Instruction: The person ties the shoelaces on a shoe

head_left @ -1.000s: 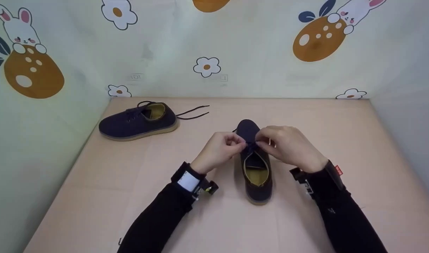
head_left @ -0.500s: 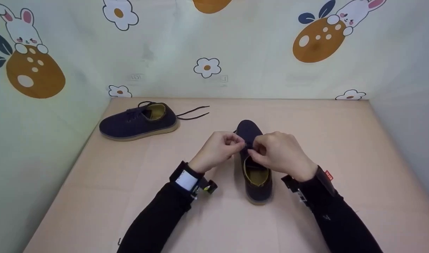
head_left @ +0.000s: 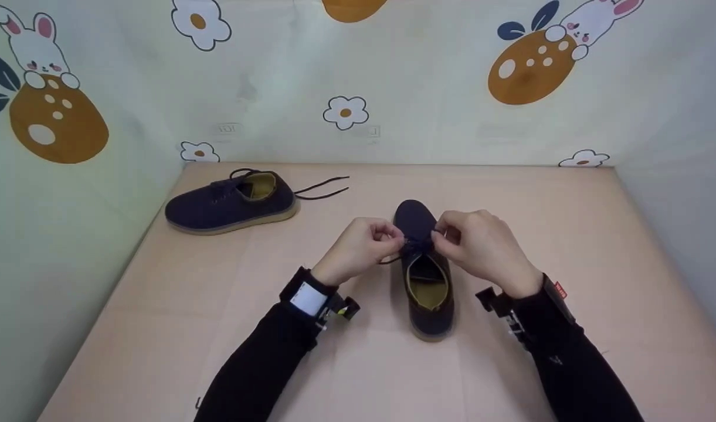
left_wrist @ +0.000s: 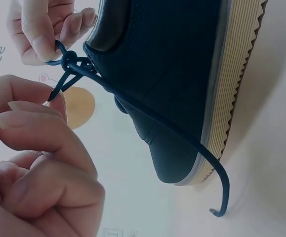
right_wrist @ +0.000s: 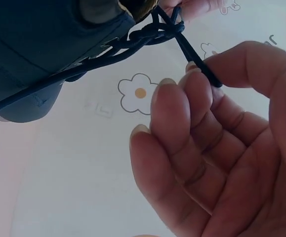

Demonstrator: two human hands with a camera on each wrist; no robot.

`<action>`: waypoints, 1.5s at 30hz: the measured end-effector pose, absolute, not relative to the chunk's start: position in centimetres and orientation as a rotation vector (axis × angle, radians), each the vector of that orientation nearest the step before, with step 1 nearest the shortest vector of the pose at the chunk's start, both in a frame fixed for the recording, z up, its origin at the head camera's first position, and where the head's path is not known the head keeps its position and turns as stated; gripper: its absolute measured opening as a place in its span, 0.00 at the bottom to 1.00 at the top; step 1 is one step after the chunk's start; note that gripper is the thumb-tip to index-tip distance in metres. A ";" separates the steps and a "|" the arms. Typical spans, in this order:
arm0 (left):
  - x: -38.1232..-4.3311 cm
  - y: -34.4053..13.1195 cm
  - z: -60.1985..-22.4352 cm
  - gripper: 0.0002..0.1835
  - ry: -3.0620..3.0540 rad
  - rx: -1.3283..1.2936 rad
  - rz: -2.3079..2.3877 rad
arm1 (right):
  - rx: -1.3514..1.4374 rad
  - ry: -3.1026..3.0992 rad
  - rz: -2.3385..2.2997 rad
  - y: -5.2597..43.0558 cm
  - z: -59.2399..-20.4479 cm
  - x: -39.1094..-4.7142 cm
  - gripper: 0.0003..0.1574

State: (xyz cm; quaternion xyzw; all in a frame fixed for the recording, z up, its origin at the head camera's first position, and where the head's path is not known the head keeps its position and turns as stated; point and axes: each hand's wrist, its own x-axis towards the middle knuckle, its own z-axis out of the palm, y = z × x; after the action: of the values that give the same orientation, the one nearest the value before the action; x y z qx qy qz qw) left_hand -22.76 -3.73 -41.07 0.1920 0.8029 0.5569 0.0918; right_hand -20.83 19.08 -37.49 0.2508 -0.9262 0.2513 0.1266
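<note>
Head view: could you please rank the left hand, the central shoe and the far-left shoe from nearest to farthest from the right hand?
1. Central shoe: immediately left of the right hand.
2. Left hand: across that shoe.
3. Far-left shoe: at back left.

Head view peers forward and down over the pale-pink counter (head_left: pixel 369 375); both wrist views, tight in, share one navy tan-soled shoe (left_wrist: pixel 167 59).

Your sleeves (head_left: pixel 246 363) run off the head view's bottom; lace knot (head_left: pixel 417 245) too small there; shoe (left_wrist: pixel 167 79) cropped in both wrist views.
</note>
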 end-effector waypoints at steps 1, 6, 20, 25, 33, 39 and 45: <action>-22.8 -3.8 -41.1 0.05 2.391 0.569 1.647 | 0.712 -2.702 0.752 19.2 -37.5 -20.9 0.05; -22.8 -3.8 -41.2 0.05 2.409 0.556 1.621 | 0.611 -2.749 0.889 20.0 -37.9 -20.9 0.05; -22.6 -2.9 -42.1 0.07 2.454 0.631 1.571 | 0.705 -2.881 1.072 21.7 -39.7 -20.0 0.08; -22.5 -3.0 -41.9 0.07 2.522 0.610 1.522 | 0.667 -2.835 1.073 21.9 -40.3 -20.0 0.14; -22.4 -3.6 -41.0 0.07 2.619 0.558 1.421 | 0.535 -2.741 1.149 22.9 -40.9 -20.1 0.12; -22.6 -4.2 -40.6 0.07 2.612 0.542 1.387 | 0.469 -2.744 1.164 23.2 -41.3 -20.3 0.11; -22.8 -4.5 -40.7 0.08 2.579 0.580 1.372 | 0.514 -2.850 1.208 22.7 -41.4 -20.5 0.02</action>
State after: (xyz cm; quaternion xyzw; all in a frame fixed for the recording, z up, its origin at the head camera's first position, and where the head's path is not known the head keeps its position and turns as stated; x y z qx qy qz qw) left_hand -22.83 -4.49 -40.73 0.1942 0.8630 0.4591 0.0816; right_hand -20.51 22.67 -41.38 0.1638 -0.9083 0.3849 0.0021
